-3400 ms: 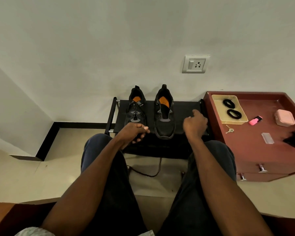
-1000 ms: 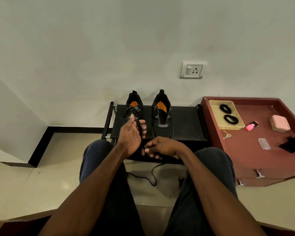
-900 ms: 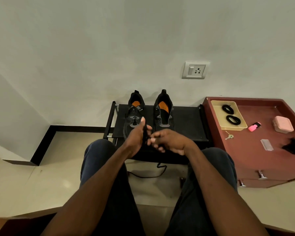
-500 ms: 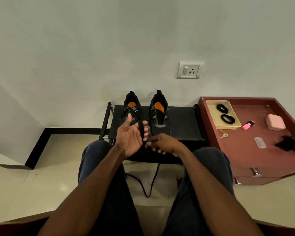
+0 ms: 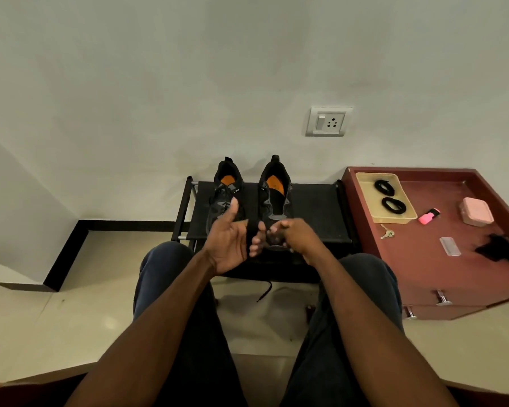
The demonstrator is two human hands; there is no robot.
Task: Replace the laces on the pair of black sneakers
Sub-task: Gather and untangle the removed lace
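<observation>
While the two black sneakers stand side by side on a low black rack against the wall, toes toward the person, a black lace is wound round the left hand, palm up, thumb raised, fingers loosely curled about it. Its loose end dangles below toward the floor. The right hand pinches the lace just beside the left fingers. On the red cabinet to the right, a tan tray holds two coiled black laces.
</observation>
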